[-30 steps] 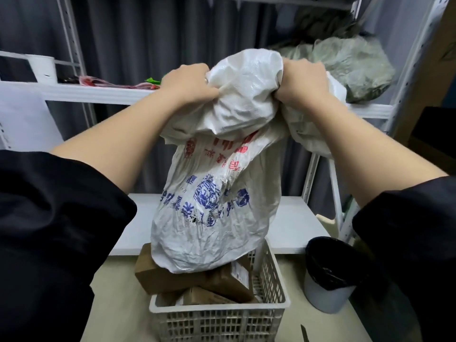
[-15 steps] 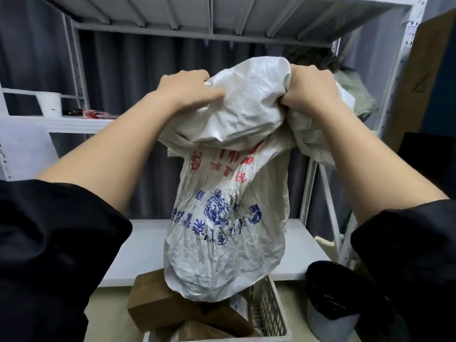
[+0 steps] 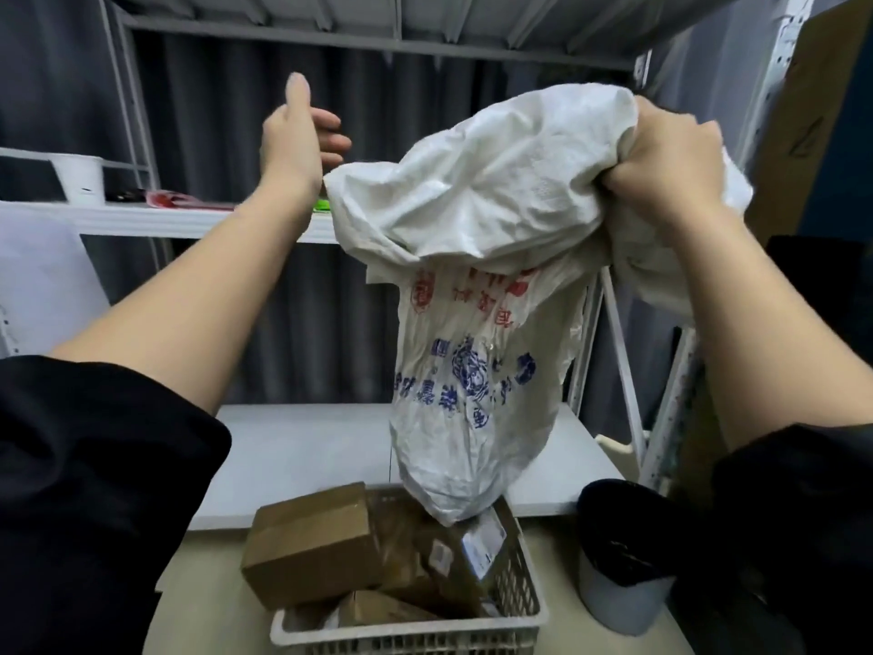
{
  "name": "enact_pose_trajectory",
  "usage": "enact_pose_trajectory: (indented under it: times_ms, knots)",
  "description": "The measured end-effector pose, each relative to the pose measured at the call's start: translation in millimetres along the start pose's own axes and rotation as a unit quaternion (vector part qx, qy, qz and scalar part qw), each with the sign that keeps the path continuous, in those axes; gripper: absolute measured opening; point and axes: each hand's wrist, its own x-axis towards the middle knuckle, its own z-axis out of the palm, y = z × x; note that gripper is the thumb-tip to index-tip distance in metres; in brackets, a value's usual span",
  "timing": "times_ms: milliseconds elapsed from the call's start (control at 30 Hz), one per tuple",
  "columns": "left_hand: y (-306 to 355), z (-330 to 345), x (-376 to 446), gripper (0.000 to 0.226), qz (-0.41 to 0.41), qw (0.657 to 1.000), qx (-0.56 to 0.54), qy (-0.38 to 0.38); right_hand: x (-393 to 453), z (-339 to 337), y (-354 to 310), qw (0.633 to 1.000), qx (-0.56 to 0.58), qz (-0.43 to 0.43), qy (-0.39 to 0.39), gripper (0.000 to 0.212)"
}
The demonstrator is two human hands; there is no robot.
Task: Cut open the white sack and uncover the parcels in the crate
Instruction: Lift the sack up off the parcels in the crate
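Observation:
The white sack [image 3: 477,286], printed with red and blue characters, hangs limp and crumpled from my right hand [image 3: 671,158], which grips its bunched upper end. Its lower tip dangles just over the white plastic crate [image 3: 411,633] at the bottom centre. Several brown cardboard parcels [image 3: 312,546] lie uncovered in the crate, one leaning over its left rim. My left hand [image 3: 297,139] is up in the air to the left of the sack, fingers apart, holding nothing.
A white metal shelf unit [image 3: 302,446] stands behind the crate, with a white cup [image 3: 80,177] and small red and green items on its middle board. A bin with a black liner [image 3: 623,555] sits right of the crate. A brown board leans at far right.
My left hand has let go of the sack and moved left. The sack has swung right and risen, now held by the right hand alone, and more of the parcels show.

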Motion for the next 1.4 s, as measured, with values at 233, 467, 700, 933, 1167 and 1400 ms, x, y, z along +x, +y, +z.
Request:
enact_pose_trajectory:
  times_ms: [233,467,700,933,1167,1400]
  knots:
    - [-26.5,5.9,-14.4,0.043,-0.094,0.992,0.039,-0.071,-10.2,28.4,-8.5,0.999,-0.019,-0.032,-0.018,0.031]
    - [-40.3,-12.7,-16.2,0.041,-0.125,0.991,0.019,-0.044,-11.4,34.6,-13.5,0.999,-0.015,-0.02,0.036,0.032]
    - [-52.5,-30.5,-17.3,0.039,-0.154,0.987,-0.046,-0.014,-13.6,40.2,-31.3,0.997,-0.008,-0.01,0.082,0.027]
    - [-67.5,-51.3,-23.8,0.061,-0.209,0.962,-0.171,-0.036,-25.7,60.3,-51.0,0.993,0.021,0.012,0.115,0.027]
    - [-93.8,-66.2,-30.8,0.029,-0.294,0.944,-0.15,0.016,-41.6,76.0,-65.4,0.993,0.046,0.022,0.109,0.025]
    - [-144.1,-84.6,-58.9,0.022,-0.314,0.941,0.12,-0.047,-63.0,104.1,-74.6,0.997,0.022,0.002,0.073,0.021]
